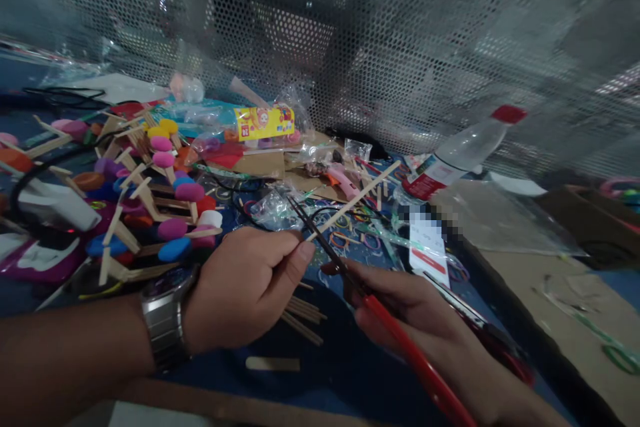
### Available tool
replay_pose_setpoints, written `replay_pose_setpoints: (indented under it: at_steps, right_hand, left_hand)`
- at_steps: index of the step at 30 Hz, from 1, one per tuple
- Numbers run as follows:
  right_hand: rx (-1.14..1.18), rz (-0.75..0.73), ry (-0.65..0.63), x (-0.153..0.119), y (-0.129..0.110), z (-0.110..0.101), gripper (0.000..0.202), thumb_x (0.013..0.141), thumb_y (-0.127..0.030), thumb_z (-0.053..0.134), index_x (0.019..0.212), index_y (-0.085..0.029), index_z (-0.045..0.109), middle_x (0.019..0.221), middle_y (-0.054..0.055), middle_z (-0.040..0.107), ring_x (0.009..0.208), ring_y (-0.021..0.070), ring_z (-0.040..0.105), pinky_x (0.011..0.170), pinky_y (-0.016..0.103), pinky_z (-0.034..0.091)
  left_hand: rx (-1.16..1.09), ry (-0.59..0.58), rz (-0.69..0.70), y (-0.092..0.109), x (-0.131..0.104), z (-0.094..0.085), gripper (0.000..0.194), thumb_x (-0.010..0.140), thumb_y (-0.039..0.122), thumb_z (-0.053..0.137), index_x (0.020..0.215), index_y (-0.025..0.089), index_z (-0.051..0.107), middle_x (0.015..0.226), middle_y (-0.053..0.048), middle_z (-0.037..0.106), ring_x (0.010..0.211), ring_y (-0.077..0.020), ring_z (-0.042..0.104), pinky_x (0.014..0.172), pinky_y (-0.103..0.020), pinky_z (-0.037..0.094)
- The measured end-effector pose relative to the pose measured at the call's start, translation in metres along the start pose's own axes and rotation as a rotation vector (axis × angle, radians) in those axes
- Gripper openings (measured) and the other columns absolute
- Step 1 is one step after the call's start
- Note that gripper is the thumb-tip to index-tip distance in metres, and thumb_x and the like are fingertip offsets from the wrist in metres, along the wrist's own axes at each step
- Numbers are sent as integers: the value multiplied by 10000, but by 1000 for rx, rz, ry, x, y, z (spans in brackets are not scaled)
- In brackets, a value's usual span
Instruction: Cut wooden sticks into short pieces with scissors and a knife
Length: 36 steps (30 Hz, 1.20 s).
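My left hand (245, 283), with a metal watch on the wrist, pinches the lower end of a thin wooden stick (357, 199) that points up and to the right. My right hand (405, 307) is closed on red-handled scissors (395, 333). Their dark blades cross the stick close to my left fingertips. Beneath my left hand several thin sticks (305, 315) lie on the dark blue surface. A short flat stick with a rounded end (273, 364) rests nearer to me.
Many wooden-stick pieces with coloured clay (173, 229) crowd the left. Behind are a yellow-labelled package (265, 122) and a tilted red-capped bottle (463, 150). A white phone-like item (428, 247) and cardboard (530, 287) lie at right. A perforated metal screen (320, 33) stands behind.
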State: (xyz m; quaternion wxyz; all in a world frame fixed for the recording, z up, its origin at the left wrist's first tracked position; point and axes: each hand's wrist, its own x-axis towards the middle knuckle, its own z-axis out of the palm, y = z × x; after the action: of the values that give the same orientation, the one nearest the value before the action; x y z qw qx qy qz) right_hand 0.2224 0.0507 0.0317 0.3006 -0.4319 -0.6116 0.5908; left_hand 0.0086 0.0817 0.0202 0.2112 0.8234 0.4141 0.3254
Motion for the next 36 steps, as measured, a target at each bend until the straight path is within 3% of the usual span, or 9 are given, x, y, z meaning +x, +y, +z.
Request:
replay_pose_setpoints:
  at_steps: [4, 8, 15, 27, 33, 36]
  right_hand:
    - [-10, -16, 22, 1, 5, 0, 451, 865, -434, 703, 1293, -294, 692, 847, 24, 697, 775, 190, 626, 704, 271, 549]
    - [-8, -35, 56, 4, 7, 1, 444, 844, -444, 725, 1267, -310, 711, 778, 9, 682, 625, 149, 565, 626, 257, 540]
    - [3, -57, 50, 3, 11, 2, 420, 830, -389, 760, 1247, -378, 708, 897, 7, 715, 749, 168, 621, 823, 315, 567]
    - [36, 4, 12, 1, 10, 0, 379, 872, -381, 716, 1248, -327, 708, 679, -52, 477, 552, 99, 380, 709, 251, 532]
    - [-16, 9, 29, -1, 9, -1, 390, 877, -390, 706, 1261, -324, 704, 740, -24, 586, 599, 117, 467, 605, 225, 496]
    - [-12, -18, 21, 1, 7, 0, 402, 868, -411, 708, 1262, -332, 705, 834, 5, 668, 698, 152, 559, 644, 251, 517]
  left_hand:
    - [83, 15, 35, -2, 1, 0, 325, 973, 301, 462, 668, 201, 406, 560, 49, 446, 489, -112, 403, 521, -284, 228]
    - [109, -6, 17, -3, -1, 1, 317, 995, 252, 399, 682, 202, 413, 573, 38, 488, 507, -122, 456, 534, -290, 240]
    - [106, -11, 2, -1, -2, 1, 349, 1000, 249, 380, 654, 205, 397, 557, 33, 493, 501, -129, 457, 535, -300, 242]
    - [8, -62, -69, -2, -1, 4, 398, 1013, 308, 332, 656, 194, 466, 590, 8, 552, 542, -139, 501, 552, -299, 265]
    - [47, -31, -30, -2, 0, 3, 364, 998, 301, 380, 647, 205, 398, 563, 30, 477, 510, -128, 431, 540, -296, 238]
    - [62, -19, -13, -3, 1, 1, 311, 971, 318, 447, 682, 206, 422, 573, 38, 477, 505, -127, 423, 533, -293, 236]
